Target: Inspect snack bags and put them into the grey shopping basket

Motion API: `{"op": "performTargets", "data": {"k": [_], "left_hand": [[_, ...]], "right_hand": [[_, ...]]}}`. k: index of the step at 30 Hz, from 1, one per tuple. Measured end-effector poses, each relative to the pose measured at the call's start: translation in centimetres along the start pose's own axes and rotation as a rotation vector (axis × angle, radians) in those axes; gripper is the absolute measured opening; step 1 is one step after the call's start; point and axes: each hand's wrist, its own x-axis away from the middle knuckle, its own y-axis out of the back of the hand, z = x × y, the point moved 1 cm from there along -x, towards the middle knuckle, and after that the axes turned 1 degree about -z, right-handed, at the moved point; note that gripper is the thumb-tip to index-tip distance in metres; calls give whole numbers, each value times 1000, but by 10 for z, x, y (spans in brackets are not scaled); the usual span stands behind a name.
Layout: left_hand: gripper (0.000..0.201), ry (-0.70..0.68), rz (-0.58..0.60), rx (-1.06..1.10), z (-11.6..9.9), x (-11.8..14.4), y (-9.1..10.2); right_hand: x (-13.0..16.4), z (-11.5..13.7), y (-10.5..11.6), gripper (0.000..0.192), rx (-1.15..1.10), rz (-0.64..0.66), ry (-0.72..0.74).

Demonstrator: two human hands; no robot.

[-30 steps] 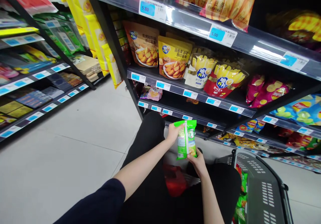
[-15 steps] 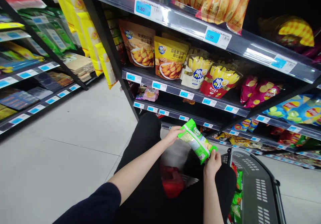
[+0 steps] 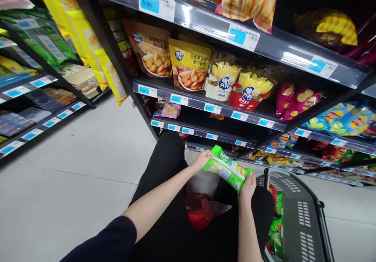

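Both hands hold one green snack packet (image 3: 227, 168), which lies slanted between them above the person's dark-trousered lap. The left hand (image 3: 202, 161) has its fingers (image 3: 209, 157) clamped on the packet's upper end; the right hand (image 3: 247, 184) has its fingers clamped on the lower end, thumb on the near face. The packet's printed back with a white label faces up.

Just right of the right-hand fingers stands a dark grey shopping basket (image 3: 296, 215), with green and red packets (image 3: 276, 226) showing along its near wall. Below the fingers, between the knees, lies something red (image 3: 201, 211), possibly a bag, though it is too blurred to tell.

Beyond the fingers rise the store shelves (image 3: 205, 101) with blue price tags: yellow pouches (image 3: 189, 64) and a red chip bag (image 3: 249, 89) above, a pink packet (image 3: 170, 108) one shelf lower, well apart from both hands.
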Motion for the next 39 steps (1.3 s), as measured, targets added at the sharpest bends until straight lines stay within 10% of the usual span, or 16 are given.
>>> {"op": "performTargets", "data": {"k": [9, 17, 24, 29, 39], "left_hand": [[22, -41, -86, 8, -2, 2, -5], [48, 154, 86, -19, -9, 2, 4], [6, 339, 31, 81, -23, -3, 10], [12, 296, 26, 226, -30, -6, 11], [32, 47, -4, -399, -28, -4, 11]], "right_hand": [[-12, -2, -1, 36, -62, -120, -87], [-15, -3, -2, 42, -451, 166, -289], [-19, 10, 8, 23, -606, 443, -395], [-19, 16, 13, 30, -598, 522, -384], [-26, -2, 10, 32, -208, 354, -219]]}}
